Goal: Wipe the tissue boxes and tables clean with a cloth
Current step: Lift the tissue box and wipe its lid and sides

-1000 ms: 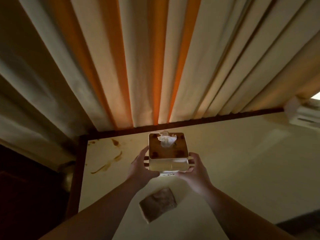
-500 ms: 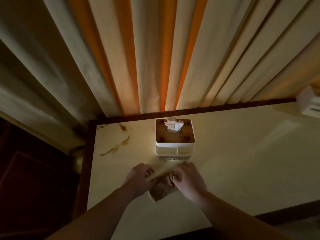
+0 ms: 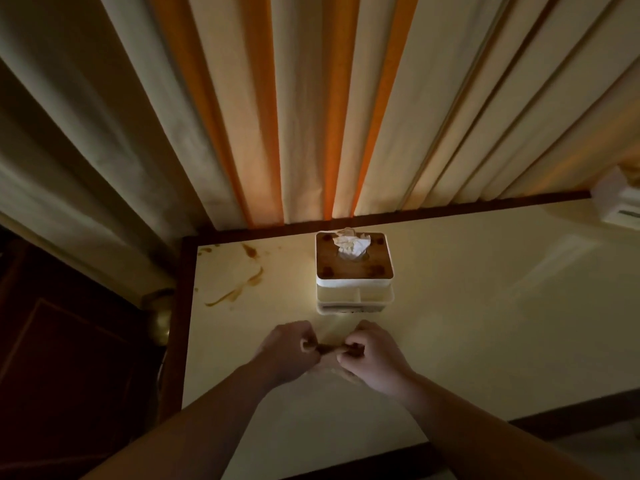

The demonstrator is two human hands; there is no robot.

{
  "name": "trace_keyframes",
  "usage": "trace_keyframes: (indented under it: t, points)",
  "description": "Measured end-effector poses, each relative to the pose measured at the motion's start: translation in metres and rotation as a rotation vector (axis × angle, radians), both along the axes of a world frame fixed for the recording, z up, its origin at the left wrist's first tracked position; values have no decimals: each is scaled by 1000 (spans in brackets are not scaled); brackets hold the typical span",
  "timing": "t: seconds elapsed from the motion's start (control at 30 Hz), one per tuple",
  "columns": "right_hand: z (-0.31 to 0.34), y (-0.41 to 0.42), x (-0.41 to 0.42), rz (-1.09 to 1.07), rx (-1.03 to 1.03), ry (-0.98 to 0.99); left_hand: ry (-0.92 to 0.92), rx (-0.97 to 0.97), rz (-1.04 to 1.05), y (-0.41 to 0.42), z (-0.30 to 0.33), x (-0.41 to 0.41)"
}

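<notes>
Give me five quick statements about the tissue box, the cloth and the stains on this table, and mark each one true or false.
1. Both hands grip the cloth. True: the left hand and right hand pinch it between them.
2. The tissue box is held in the air. False: it stands on the table, untouched.
3. A tissue sticks out of the box's top. True.
4. The brown smears lie right of the box. False: they are at the table's far left corner.
5. The cloth lies spread flat. False: it is bunched up between the hands.
</notes>
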State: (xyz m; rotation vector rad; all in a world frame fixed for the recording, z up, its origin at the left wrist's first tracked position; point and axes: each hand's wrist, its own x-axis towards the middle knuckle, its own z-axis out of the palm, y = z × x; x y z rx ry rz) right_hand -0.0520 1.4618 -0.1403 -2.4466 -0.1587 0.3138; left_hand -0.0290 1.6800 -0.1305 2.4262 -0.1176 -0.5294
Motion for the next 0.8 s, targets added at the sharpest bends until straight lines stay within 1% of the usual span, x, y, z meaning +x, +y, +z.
trace_keyframes:
  t: [0.1,0.17,0.4,0.5,0.6,0.7,0.8]
  points:
    - [15,-10,3,-122,157,-28,-5,-111,43,-8,16,11]
    - [28,-19,10,-180,218,-56,-15,-165,43,-17,30,20]
    - [71,-60,42,-301,265,-123,-111,-303,66,-57,71,58]
    - [80,-76,52,-366,343,-138,-129,-388,78,-77,83,74]
    - [84,-85,62,-450,423,-124,-112,-428,82,-93,90,92]
    - [85,-85,79,-581,503,-120,-137,-430,81,-102,94,111]
    - [83,-78,98,-729,610,-33,-157,-428,52,-107,95,133]
